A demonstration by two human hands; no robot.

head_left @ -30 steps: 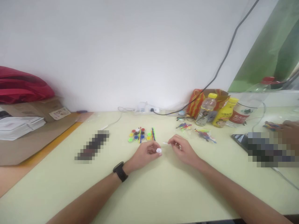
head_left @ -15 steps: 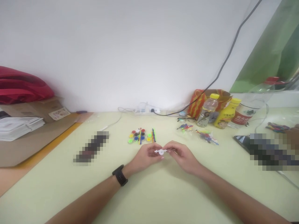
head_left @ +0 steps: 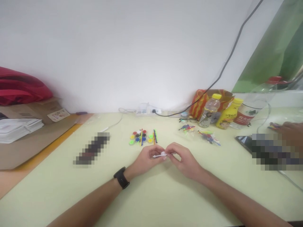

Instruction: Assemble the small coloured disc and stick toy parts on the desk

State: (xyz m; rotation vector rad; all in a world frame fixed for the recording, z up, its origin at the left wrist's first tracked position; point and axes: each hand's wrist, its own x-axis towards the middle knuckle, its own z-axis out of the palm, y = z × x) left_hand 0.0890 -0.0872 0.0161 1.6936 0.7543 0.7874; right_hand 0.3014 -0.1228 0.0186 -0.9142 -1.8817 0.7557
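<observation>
A small white plastic piece with a round middle and an arrow-shaped tip (head_left: pixel 159 155) is between my two hands, just above the table. My left hand (head_left: pixel 145 160), with a black watch on its wrist, closes its fingers and thumb around the piece's left side. Pinched at the round middle and right side are the fingertips of my right hand (head_left: pixel 184 159), which partly hide it. Beyond the hands lie several coloured round discs (head_left: pixel 137 137) and thin coloured sticks (head_left: pixel 154 136). Bagged colourful plastic pieces (head_left: pixel 209 137) lie to the right of these.
Bottles, including a yellow one (head_left: pixel 229 114), stand at the back right beside a striped bag (head_left: pixel 197 100). Another person's hand (head_left: pixel 293 134) is at the far right, near a phone (head_left: pixel 245 143). At left are a cardboard box (head_left: pixel 40 112) and a blurred dark object (head_left: pixel 92 148).
The white piece has turned in my hands, its arrow tip now pointing left and slightly down. My right fingers have shifted closer over its middle. The other person's hand has moved left onto colourful pieces.
</observation>
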